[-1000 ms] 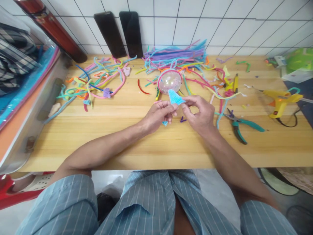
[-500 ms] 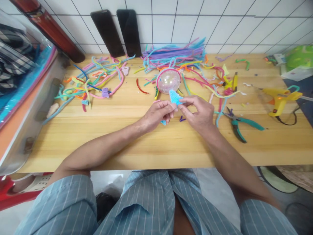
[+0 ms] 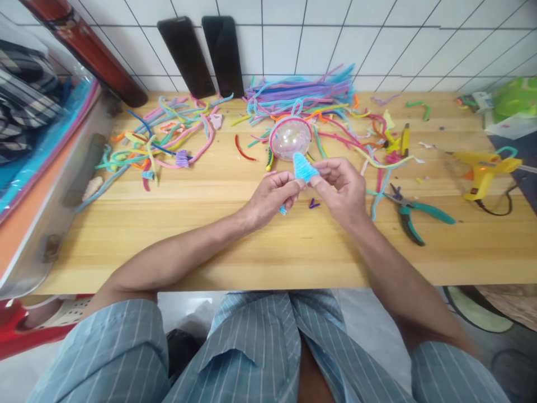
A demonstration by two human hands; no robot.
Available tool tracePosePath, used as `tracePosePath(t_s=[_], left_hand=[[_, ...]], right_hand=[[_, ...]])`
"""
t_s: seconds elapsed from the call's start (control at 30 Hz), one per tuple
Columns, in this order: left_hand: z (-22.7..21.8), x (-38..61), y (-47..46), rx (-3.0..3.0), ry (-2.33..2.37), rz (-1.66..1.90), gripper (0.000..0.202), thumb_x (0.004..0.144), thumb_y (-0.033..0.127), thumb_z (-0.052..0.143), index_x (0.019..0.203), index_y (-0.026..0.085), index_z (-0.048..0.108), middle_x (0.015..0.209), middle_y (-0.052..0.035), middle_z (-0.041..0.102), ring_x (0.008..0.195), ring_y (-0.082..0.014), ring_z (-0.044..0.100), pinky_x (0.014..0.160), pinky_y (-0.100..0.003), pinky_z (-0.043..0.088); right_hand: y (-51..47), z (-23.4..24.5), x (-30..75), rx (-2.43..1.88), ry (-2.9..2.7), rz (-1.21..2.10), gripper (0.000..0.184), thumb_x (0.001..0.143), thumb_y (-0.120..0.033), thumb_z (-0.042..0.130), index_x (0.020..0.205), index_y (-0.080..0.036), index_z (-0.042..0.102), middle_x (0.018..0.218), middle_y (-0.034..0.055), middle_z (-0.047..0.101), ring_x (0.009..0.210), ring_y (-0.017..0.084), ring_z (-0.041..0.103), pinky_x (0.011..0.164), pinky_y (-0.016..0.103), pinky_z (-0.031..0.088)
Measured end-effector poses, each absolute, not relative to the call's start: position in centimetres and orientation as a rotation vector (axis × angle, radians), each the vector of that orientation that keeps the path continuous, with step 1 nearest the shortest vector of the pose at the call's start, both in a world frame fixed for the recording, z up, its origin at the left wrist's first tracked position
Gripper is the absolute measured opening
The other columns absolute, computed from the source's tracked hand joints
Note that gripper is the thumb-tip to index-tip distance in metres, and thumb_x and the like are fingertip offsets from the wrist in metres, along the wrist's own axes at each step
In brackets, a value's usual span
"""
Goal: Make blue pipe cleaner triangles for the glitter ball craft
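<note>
Both my hands are raised just above the wooden table [image 3: 260,246], pinching a small light-blue pipe-cleaner coil [image 3: 302,167] shaped like a cone. My left hand [image 3: 271,197] grips its lower end, fingers closed. My right hand [image 3: 344,187] pinches its right side with thumb and forefinger. A short blue stub [image 3: 283,210] pokes out below my left hand. A tiny purple scrap [image 3: 312,204] lies on the table between my hands. Just behind the coil sits a clear ball with a pink rim [image 3: 290,138].
Loose coloured pipe cleaners [image 3: 168,137] sprawl at the back left, and a bundle [image 3: 302,92] lies against the tiled wall. Teal-handled pliers [image 3: 413,214] and a yellow glue gun [image 3: 482,168] lie to the right. Two dark phones [image 3: 205,53] lean on the wall.
The blue coil has turned more upright and risen slightly. My right hand shifted a little left and closer to my left hand.
</note>
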State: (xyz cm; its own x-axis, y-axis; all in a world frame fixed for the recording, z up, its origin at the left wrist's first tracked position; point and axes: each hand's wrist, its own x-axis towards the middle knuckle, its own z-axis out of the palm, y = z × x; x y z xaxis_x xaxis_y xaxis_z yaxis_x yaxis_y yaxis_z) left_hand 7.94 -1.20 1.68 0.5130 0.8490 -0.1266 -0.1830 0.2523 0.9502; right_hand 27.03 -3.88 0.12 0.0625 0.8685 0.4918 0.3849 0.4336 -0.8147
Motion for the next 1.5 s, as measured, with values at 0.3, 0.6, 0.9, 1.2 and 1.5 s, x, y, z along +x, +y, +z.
tracePosePath(t_s=[0.3,0.6,0.9,1.2,1.5], left_hand=[[1.3,7.5,-0.4,1.288,0.8,0.786,0.048,0.083,0.055,0.093,0.069,0.018,0.065,0.057,0.0035,0.057,0.049,-0.007,0.046,0.049,-0.021,0.04],[1.0,8.0,-1.2,1.285,0.799,0.909,0.056,0.077,0.065,0.095,0.069,0.019,0.064,0.061,0.0028,0.059,0.052,-0.0081,0.047,0.05,-0.024,0.039],[0.7,7.3,-0.8,1.338,0.766,0.832,0.056,0.082,0.067,0.09,0.069,0.018,0.067,0.06,0.0006,0.061,0.051,-0.0093,0.049,0.052,-0.024,0.042],[0.8,6.8,0.7,1.374,0.758,0.971,0.062,0.088,0.071,0.084,0.068,0.019,0.058,0.061,0.0013,0.059,0.054,-0.0085,0.049,0.051,-0.022,0.04],[-0.4,6.9,1.3,1.407,0.73,0.898,0.065,0.082,0.077,0.087,0.075,0.02,0.056,0.061,0.0049,0.052,0.052,-0.0074,0.042,0.048,-0.022,0.036]], right_hand=[[-3.3,0.1,27.1,-1.133,-1.391,0.873,0.035,0.09,-0.047,0.088,0.108,-0.023,0.071,0.082,-0.0025,0.076,0.065,0.014,0.072,0.063,0.028,0.063],[-3.6,-1.3,25.8,-1.098,-1.352,0.803,0.039,0.095,-0.055,0.083,0.115,-0.024,0.069,0.087,-0.0015,0.076,0.071,0.014,0.073,0.066,0.029,0.063],[-3.4,-0.9,26.3,-1.055,-1.332,0.952,0.038,0.09,-0.048,0.09,0.112,-0.025,0.068,0.08,-0.0049,0.075,0.066,0.013,0.071,0.061,0.026,0.058],[-3.8,-0.2,26.2,-1.127,-1.304,0.997,0.051,0.084,-0.064,0.092,0.108,-0.025,0.07,0.082,-0.003,0.077,0.069,0.014,0.074,0.064,0.027,0.06],[-3.7,-0.2,26.0,-1.117,-1.28,1.031,0.053,0.081,-0.064,0.094,0.108,-0.025,0.071,0.083,-0.0026,0.077,0.072,0.015,0.075,0.071,0.029,0.064]])
